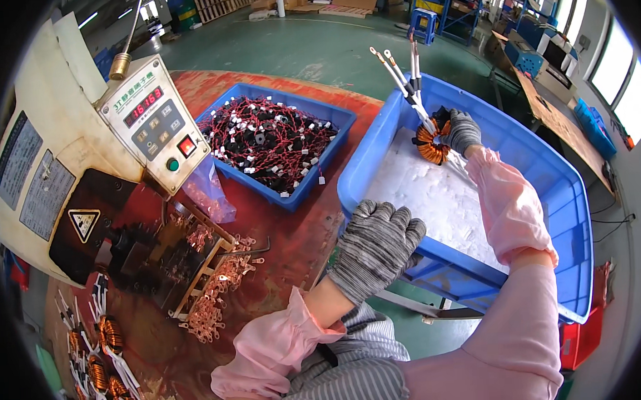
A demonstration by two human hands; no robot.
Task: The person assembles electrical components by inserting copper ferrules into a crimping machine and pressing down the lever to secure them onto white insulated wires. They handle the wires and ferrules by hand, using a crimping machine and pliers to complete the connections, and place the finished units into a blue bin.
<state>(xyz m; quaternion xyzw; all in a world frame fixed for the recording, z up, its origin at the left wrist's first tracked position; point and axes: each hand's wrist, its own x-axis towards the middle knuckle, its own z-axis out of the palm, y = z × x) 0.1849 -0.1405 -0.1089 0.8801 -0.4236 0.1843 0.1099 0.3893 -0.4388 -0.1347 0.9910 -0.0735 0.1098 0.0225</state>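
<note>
My right hand, in a grey knit glove, reaches into a large blue plastic bin and grips a copper-wound ring coil. White and black leads rise from the coil, ending in ring terminals. Beneath it lies a pale sheet lining the bin. My left hand, gloved alike, has its fingers curled over the bin's near left rim; the thumb is mostly hidden. Pink sleeve covers reach down both forearms.
At left stands a terminal crimping machine, with loose copper ring terminals by its die. More wound coils lie at lower left. A blue tray of red-black wired parts sits on the worn red table. A metal support runs below the bin.
</note>
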